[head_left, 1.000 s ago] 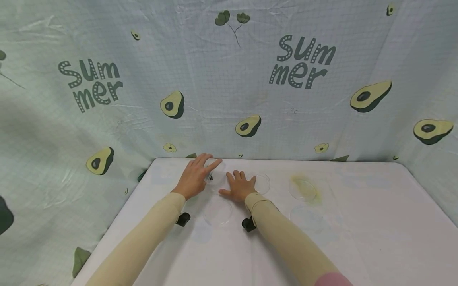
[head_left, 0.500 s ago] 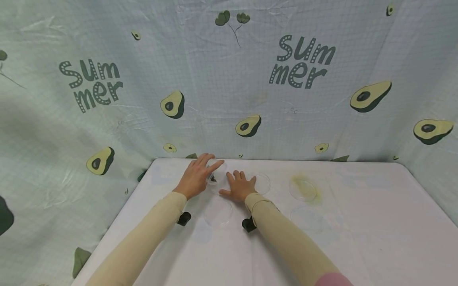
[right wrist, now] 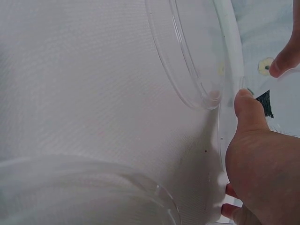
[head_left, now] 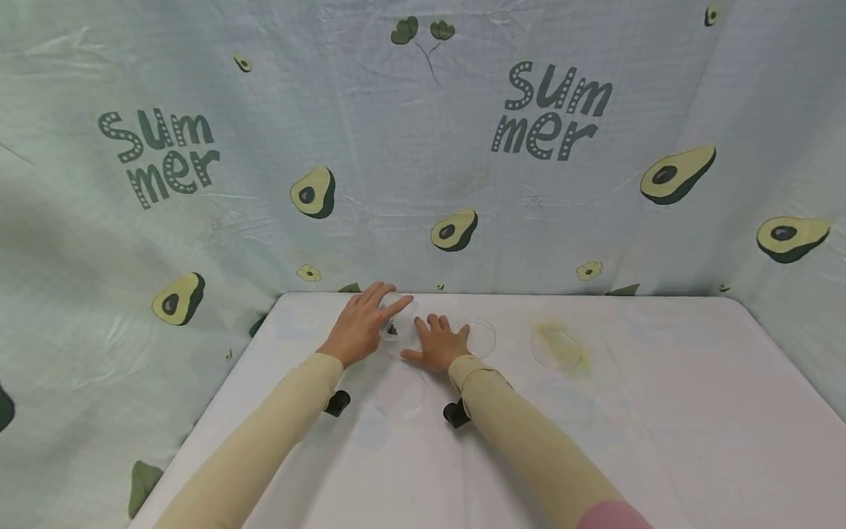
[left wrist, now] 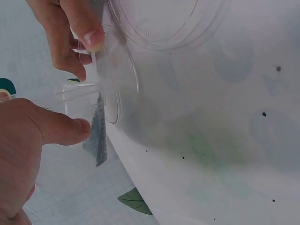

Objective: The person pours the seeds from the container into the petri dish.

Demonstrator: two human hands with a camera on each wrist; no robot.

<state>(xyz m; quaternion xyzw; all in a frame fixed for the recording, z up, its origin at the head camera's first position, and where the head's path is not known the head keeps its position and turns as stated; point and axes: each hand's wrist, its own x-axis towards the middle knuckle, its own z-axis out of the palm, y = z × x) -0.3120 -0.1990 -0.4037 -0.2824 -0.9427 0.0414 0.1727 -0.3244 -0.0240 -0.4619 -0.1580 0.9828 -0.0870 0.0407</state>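
Note:
My left hand (head_left: 358,327) grips a clear container (left wrist: 75,105) near the back edge of the table, thumb along its side. Dark fine grains (left wrist: 97,136) lie against one side of the container, which looks tilted. Just right of it, my right hand (head_left: 438,347) has its fingers spread, low over the table. In the left wrist view its thumb and fingertips are at the rim of a clear round dish (left wrist: 133,89); whether they press on it I cannot tell. The container's mouth is hard to make out.
More clear round dishes lie on the white table (head_left: 674,411): one beside my right hand (head_left: 493,339), one nearer me (head_left: 400,393), and another on a yellow stain (head_left: 557,350). A printed cloth (head_left: 370,132) hangs behind the table. Dark specks dot the tabletop.
The left hand has shifted very slightly right with the container, and the grains' dark patch shows a little differently. The right hand stays in place. The head view has shifted slightly.

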